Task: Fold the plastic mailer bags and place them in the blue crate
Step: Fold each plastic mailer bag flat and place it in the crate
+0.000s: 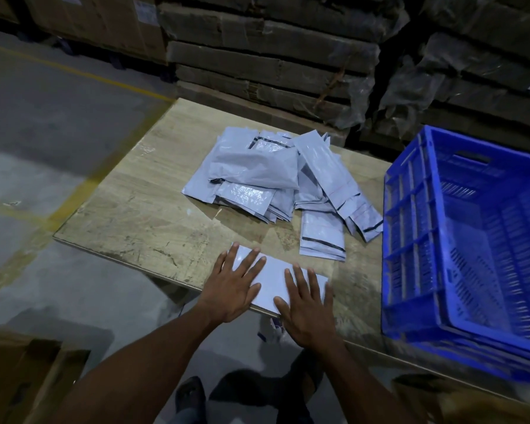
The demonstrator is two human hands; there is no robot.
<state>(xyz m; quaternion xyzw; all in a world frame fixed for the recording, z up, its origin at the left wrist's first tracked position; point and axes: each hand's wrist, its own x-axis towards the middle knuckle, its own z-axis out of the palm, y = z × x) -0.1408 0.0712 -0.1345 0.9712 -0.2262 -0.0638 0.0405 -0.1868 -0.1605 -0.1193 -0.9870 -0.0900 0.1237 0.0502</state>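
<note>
Both hands' fingers point(251, 261) spread flat on folded mailer point(273, 281), loose mailer pile point(276, 175) beyond, blue crate point(416, 240) right

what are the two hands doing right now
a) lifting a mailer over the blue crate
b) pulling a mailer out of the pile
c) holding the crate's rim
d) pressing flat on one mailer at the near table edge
d: the left hand and right hand both lie with straight, spread fingers on a single mailer bag at the near edge of the table, apart from the pile of mailers and the blue crate.
</note>
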